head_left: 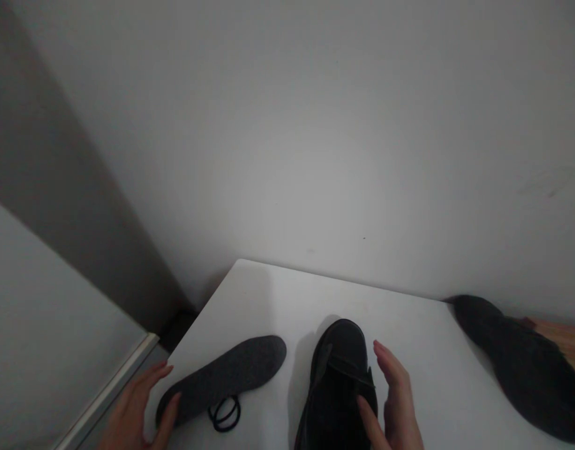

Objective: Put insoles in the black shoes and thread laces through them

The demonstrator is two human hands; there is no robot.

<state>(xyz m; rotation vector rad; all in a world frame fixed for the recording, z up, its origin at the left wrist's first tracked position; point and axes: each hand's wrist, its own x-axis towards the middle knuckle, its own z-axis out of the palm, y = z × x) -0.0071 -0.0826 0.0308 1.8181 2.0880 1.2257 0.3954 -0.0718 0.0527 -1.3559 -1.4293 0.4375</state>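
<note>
A dark grey felt-like insole [240, 369] lies flat on the white table [287, 294], slanting from lower left to upper right. My left hand [140, 406] is at its near-left end, thumb over the insole and fingers beside the edge, spread apart. A black shoe [341, 381] stands to the right of the insole, toe pointing away from me; the bottom of the frame cuts off its heel. My right hand [397, 403] is at the shoe's right side, fingers apart, the thumb over the shoe's opening. Whether either thumb touches is unclear.
Black loops [225, 414], perhaps cord or bands, lie beside the insole. A dark, elongated object [522, 365] of unclear kind is at the right, near a wood-coloured surface [562, 340]. A pale wall [339, 156] rises behind the table.
</note>
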